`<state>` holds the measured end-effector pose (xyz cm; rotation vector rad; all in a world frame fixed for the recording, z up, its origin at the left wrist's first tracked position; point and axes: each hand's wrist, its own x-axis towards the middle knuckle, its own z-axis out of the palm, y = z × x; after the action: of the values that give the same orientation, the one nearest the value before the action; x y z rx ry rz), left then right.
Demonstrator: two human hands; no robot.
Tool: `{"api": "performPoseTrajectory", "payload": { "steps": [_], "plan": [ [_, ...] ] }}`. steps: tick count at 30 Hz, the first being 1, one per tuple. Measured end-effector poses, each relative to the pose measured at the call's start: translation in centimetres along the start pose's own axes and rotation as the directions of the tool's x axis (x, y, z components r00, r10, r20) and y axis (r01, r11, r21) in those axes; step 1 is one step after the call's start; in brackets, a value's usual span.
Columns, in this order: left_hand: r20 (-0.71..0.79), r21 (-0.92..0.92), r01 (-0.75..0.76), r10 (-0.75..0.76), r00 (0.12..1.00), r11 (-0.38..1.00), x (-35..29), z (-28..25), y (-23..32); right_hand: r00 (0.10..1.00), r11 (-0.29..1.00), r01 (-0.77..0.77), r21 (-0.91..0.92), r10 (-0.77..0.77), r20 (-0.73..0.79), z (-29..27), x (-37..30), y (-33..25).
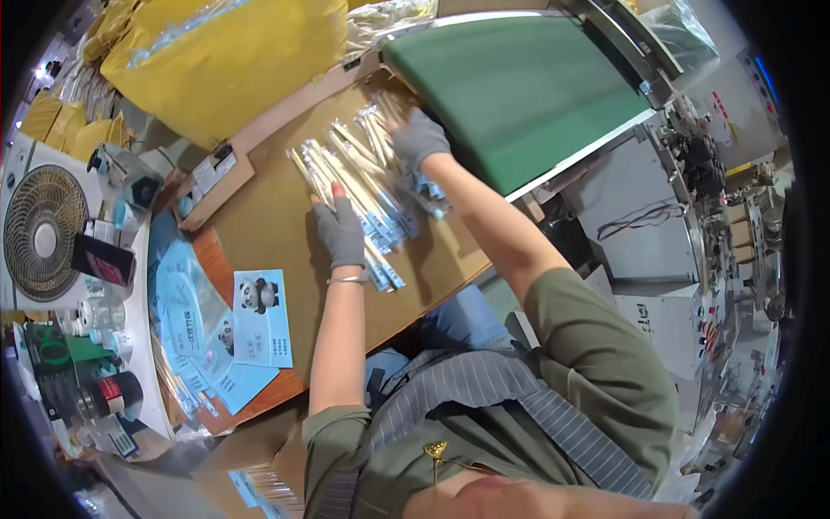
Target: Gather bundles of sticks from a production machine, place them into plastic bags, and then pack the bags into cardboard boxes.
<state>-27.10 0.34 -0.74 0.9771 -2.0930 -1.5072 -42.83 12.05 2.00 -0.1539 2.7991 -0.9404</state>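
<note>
Wrapped chopsticks [359,177], pale with blue-printed ends, lie in a loose pile on the brown tabletop. My left hand [340,229], in a grey fingerless glove, rests against the pile's left side, its thumb and fingers apart. On the far right of the pile is my right hand [421,141], gloved alike, beside the green conveyor belt [527,86]. Its fingers and the chopsticks around them are smeared by motion, so I cannot make out whether it grips any.
Blue printed bags [259,320] with a panda picture overlap at the table's left. Beyond the wooden edge stands a big yellow sack [233,69]. A fan [45,225] and a phone [104,258] are at far left. Grey machinery [635,199] stands right.
</note>
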Motion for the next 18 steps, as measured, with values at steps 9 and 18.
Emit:
{"api": "performPoseTrajectory", "payload": {
  "steps": [9, 18],
  "plan": [
    [0.290, -0.769, 0.359, -0.211, 0.933, 0.529, 3.5, -1.9, -0.5, 0.862, 0.943, 0.127, 0.306, -0.258, 0.436, 6.6, -4.8, -4.6],
    [0.103, -0.557, -0.253, 0.368, 0.924, 0.791, 0.2, -11.1, 3.4, 0.797, 0.257, 0.003, 0.966, -0.584, 0.153, 2.3, -12.4, -10.2]
  ]
}}
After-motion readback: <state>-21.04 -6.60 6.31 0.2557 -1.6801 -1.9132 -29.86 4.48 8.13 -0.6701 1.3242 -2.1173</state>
